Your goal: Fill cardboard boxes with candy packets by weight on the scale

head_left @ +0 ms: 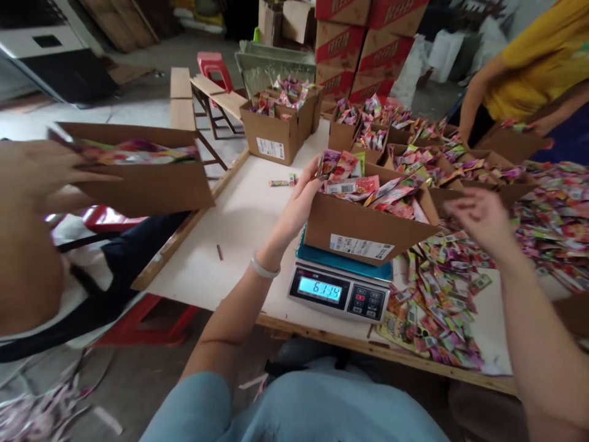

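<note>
A cardboard box (317,230) filled with small candy packets (352,186) rests on the teal pan (299,250) of a digital scale (338,293), whose display is lit. My left hand (301,199) grips the box at its left upper edge, fingertips by the packets. Just off the box's right side, my right hand (481,218) is raised with its fingers loosely apart and slightly blurred; I see nothing in it. Below it, loose packets (442,301) lie heaped on the white table (184,270).
Several filled boxes (271,132) stand along the table's far side. At left, another person's hand (59,169) holds a filled box (151,190). A person in yellow (543,55) stands at right by a large packet pile (552,215). Red-printed cartons (340,46) are stacked behind.
</note>
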A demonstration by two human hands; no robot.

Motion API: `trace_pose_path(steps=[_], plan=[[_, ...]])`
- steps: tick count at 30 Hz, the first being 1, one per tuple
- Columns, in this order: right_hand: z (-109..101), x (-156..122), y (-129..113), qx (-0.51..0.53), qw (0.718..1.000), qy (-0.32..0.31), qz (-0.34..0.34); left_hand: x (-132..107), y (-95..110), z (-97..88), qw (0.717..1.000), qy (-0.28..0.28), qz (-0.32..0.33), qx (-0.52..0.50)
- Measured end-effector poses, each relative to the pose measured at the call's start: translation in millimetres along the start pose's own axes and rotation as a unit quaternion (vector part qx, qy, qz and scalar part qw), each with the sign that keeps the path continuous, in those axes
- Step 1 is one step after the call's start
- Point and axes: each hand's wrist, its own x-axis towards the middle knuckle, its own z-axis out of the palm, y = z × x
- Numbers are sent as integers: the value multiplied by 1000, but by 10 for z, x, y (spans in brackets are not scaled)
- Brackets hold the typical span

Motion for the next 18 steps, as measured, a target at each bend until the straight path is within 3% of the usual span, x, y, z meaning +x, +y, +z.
trace_pose_path(steps=[1, 3, 5, 7, 10, 14, 16, 18], plan=[[-57, 155, -366, 29, 999, 11, -24, -17, 0, 9, 1000, 5, 4, 3], [-25, 410, -1073, 15, 984, -110, -139, -48, 0, 20, 1000, 20, 6, 7], [166, 597, -1609, -126, 936, -247, -219, -75, 5, 20, 999, 31, -2, 11], [390, 728, -1893, -254, 880, -324, -237, -102, 24, 7, 999, 37, -11, 20], [525, 869, -1949, -298, 852, -344, -258, -149, 87, -31, 999, 33, 5, 41], [333, 947, -1923, -301, 854, -323, -275, -199, 196, -77, 997, 11, 38, 64], [205, 936, -1961, -312, 867, -301, -244, -203, 235, -93, 996, 6, 50, 67], [61, 936, -1954, -277, 907, -247, -201, -190, 254, -104, 995, 1, 66, 71]])
